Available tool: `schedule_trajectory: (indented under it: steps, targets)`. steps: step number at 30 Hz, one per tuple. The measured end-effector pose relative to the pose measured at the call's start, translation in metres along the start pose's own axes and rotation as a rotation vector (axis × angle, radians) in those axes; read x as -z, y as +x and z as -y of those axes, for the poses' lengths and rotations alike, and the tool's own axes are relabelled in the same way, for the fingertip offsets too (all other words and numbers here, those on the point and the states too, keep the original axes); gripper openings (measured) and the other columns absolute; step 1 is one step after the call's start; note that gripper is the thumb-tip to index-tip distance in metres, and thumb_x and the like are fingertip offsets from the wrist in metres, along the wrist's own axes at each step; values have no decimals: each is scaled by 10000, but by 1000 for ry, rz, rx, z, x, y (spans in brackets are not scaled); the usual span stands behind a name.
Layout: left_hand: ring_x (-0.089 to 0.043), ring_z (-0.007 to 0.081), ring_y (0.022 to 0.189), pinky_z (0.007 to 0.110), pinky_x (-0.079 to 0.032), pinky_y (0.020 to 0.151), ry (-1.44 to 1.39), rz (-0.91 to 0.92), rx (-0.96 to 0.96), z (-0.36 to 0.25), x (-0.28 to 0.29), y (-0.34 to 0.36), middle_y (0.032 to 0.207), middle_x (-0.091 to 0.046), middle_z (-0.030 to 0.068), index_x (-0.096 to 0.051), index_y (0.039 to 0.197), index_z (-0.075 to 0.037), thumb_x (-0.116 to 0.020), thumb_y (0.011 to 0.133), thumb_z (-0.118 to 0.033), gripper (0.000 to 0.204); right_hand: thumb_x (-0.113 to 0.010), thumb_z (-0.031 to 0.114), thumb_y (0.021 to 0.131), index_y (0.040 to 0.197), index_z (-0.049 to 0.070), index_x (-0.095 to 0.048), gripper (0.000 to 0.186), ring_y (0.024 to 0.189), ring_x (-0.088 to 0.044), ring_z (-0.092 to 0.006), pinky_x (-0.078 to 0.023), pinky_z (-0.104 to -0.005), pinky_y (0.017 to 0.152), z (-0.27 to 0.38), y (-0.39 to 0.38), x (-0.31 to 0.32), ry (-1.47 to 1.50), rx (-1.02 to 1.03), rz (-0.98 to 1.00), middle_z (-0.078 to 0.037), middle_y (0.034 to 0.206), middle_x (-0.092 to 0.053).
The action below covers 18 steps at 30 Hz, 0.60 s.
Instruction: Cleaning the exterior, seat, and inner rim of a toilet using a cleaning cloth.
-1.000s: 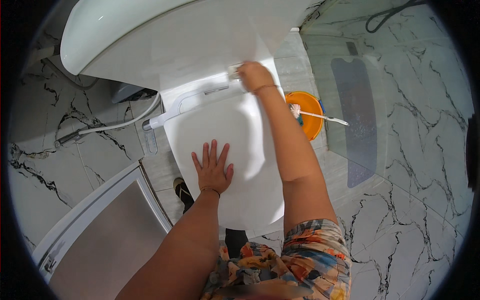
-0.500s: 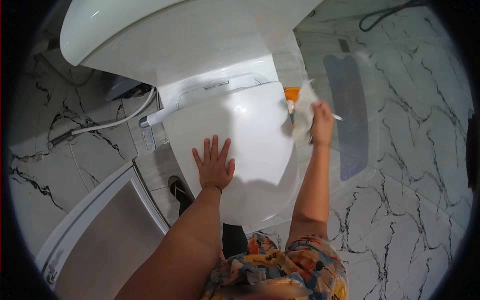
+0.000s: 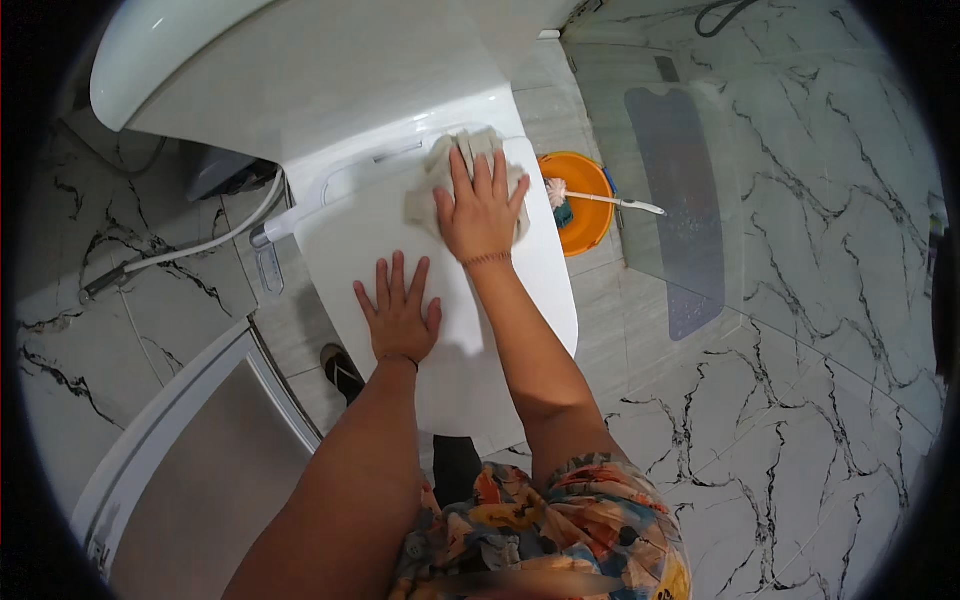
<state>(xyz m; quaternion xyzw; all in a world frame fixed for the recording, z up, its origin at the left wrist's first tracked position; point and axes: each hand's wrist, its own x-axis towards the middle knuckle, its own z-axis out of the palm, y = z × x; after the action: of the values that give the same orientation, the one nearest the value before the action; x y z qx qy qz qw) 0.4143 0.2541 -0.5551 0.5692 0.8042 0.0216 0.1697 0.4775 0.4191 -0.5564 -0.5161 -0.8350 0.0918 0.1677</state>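
Observation:
A white toilet lid (image 3: 470, 375) lies lowered in front of me. My left hand (image 3: 402, 318) rests flat on its left part, fingers spread, holding nothing. Toward the lid's far edge, my right hand (image 3: 480, 212) presses a beige cloth (image 3: 428, 205) flat against the surface with its fingers stretched apart. The cloth is bunched beyond the fingertips, and part of it is hidden under the palm.
Right of the toilet stands an orange bucket (image 3: 592, 228) holding a white-handled brush (image 3: 615, 202). A glass panel with a grey mat (image 3: 683, 220) behind it is farther right. At left are a spray hose (image 3: 200, 252) and a white-framed door (image 3: 190, 400).
My right hand has swung left with the cloth, from above the bucket onto the far part of the lid. The bucket is now in plain sight. My left hand stays on the lid.

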Motion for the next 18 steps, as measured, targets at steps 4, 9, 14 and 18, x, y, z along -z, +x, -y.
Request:
schedule_trajectory:
  steps: [4,9,14,18]
  targets:
    - [-87,293,1390,551,26,1088,21,-6,-9,-1,2,0,1505,-143,78,-257,1426,-252,-434,871,-359,593,-559,278,835,1302,146,-471,494,1287,-311,-331,-181,-628,1003,-13,-23,11,68,41,40,-95,1382,-383]
    - [-89,267,1393,561,19,1086,4,-18,13,4,1,-1,1515,-119,51,-244,1428,-286,-427,874,-374,590,-594,315,813,1252,169,-523,468,1264,-351,-348,-237,-640,972,-30,-222,62,-38,-88,310,-96,1359,-420]
    - [-81,264,1395,560,21,1087,21,-37,-2,2,-1,-1,1517,-110,50,-232,1430,-292,-413,880,-386,587,-600,378,792,1233,192,-537,483,1257,-344,-387,-127,-710,968,-38,-301,79,-100,-152,335,-110,1397,-355]
    - [-72,259,1397,558,25,1088,24,9,18,1,2,-1,1518,-105,43,-224,1432,-296,-406,883,-391,586,-569,376,820,1343,189,-433,571,1316,-254,-381,-75,-662,1015,-42,-146,54,-109,-175,242,-114,1412,-342]
